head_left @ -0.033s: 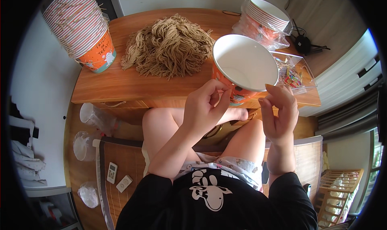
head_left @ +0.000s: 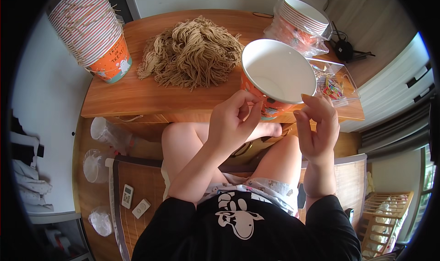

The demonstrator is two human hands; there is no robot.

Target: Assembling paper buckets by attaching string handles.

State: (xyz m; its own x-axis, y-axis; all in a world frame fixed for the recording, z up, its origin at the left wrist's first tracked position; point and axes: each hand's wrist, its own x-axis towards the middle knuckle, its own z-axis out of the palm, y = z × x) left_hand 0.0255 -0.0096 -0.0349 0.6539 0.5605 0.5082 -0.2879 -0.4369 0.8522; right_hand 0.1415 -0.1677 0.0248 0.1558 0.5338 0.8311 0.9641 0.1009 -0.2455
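A large paper bucket [head_left: 279, 73], white inside and orange with printed figures outside, stands at the table's front edge, its mouth tilted toward me. My left hand [head_left: 236, 119] is at the bucket's near left wall, thumb and forefinger pinched together. Whatever lies between those fingertips is too small to make out. By the near right rim is my right hand [head_left: 318, 128], thumb and forefinger apart, the other fingers curled, nothing visible between them. Beyond my left hand lies a big heap of tan twisted cords [head_left: 195, 52].
A tall stack of striped orange buckets [head_left: 110, 55] stands at the table's left end. Back right are nested buckets in clear plastic [head_left: 302, 25] and a clear tray [head_left: 350, 82] of small colourful pieces. Plastic cups and bags [head_left: 96, 165] lie on the floor at left, beside a remote control [head_left: 127, 196].
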